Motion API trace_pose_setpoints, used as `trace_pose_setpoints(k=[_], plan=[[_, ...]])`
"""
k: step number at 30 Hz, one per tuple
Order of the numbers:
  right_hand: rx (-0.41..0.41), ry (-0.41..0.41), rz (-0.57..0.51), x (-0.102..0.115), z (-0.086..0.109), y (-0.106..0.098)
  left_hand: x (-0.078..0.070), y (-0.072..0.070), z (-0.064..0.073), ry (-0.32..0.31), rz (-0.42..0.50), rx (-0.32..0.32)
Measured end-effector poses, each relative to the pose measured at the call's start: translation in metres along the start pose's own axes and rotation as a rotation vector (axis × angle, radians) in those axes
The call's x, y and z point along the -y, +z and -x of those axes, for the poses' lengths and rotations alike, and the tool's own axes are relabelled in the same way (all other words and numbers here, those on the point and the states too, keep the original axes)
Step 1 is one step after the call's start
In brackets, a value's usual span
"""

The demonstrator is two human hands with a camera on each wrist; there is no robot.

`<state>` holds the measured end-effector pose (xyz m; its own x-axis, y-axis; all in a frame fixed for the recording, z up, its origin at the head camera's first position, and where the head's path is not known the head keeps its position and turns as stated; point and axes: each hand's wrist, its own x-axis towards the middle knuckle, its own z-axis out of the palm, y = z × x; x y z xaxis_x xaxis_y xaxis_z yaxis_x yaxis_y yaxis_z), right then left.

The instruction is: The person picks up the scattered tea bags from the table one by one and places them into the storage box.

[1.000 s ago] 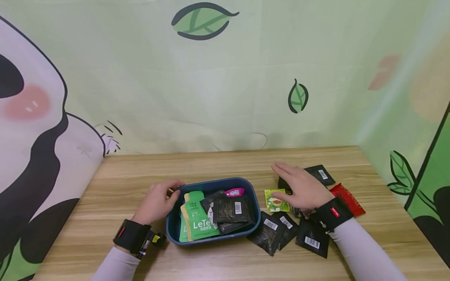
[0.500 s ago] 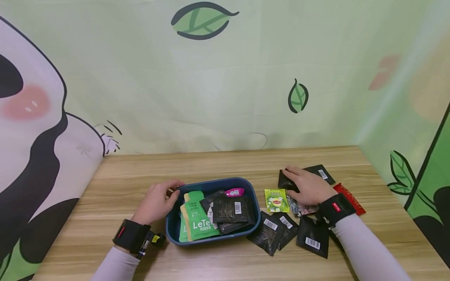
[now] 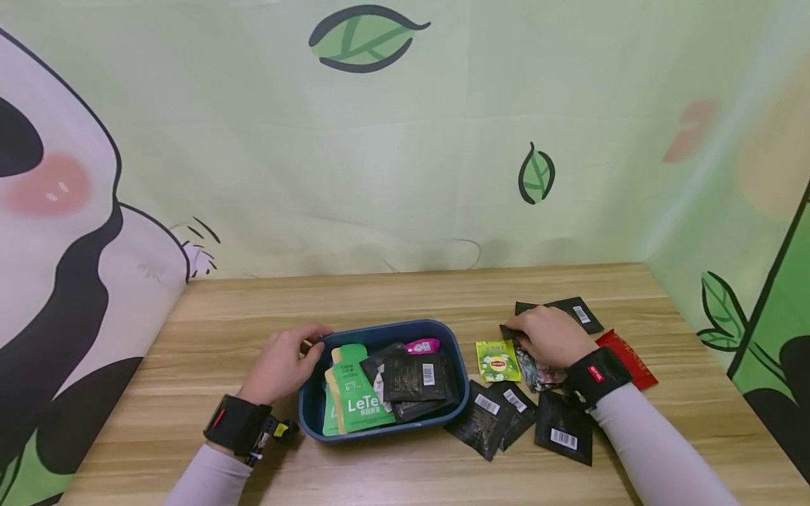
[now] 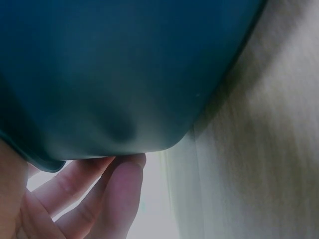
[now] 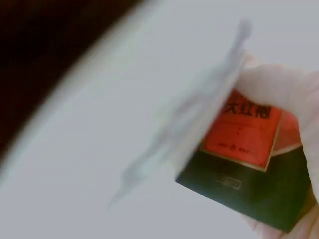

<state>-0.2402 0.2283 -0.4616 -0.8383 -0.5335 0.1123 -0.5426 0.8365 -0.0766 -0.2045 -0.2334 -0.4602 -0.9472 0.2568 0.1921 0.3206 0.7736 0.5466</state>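
Observation:
My right hand (image 3: pixel 552 336) pinches a black tea packet (image 5: pixel 239 184) with a red label, seen tilted in the right wrist view. In the head view only a dark corner shows at the fingertips. Under that hand lies a packet with a grey floral pattern (image 3: pixel 534 370), partly covered. A yellow-green Lipton sachet (image 3: pixel 498 362) is just left of it. My left hand (image 3: pixel 283 362) holds the left end of a blue plastic basket (image 4: pixel 124 74), curled fingers (image 4: pixel 122 196) against its wall. Inside the basket are green LeTe pouches (image 3: pixel 361 400), black packets (image 3: pixel 414 376) and a pink one (image 3: pixel 422 346).
Black packets (image 3: pixel 484 422) with barcodes lie beside the basket's right end, and another black packet (image 3: pixel 563 429) is near the right wrist. Behind the hand is one more black packet (image 3: pixel 579 313). A red packet (image 3: pixel 629 360) lies at the right on the wooden table (image 3: pixel 380 295).
My right hand has come down onto the back black packets, its straight fingers have curled, and one packet has been drawn toward me. The left hand and basket have stayed put.

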Motion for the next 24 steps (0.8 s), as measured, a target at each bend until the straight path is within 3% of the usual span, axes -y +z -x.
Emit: trace_pose_setpoints(k=[8,15,19,24], plan=[[-0.118,-0.077,0.02,0.035,-0.006,-0.023,0.001,0.001,0.0,0.005,0.004,-0.001],[-0.279,-0.313,0.008,0.079,-0.015,-0.051,0.002,0.001,0.0,0.006,0.014,0.002],[-0.296,-0.419,0.021,0.106,-0.021,-0.059,0.002,0.001,0.0,0.004,0.012,0.007],[-0.27,-0.488,0.08,0.135,-0.027,-0.06,0.001,0.0,-0.001,0.011,0.006,0.006]])
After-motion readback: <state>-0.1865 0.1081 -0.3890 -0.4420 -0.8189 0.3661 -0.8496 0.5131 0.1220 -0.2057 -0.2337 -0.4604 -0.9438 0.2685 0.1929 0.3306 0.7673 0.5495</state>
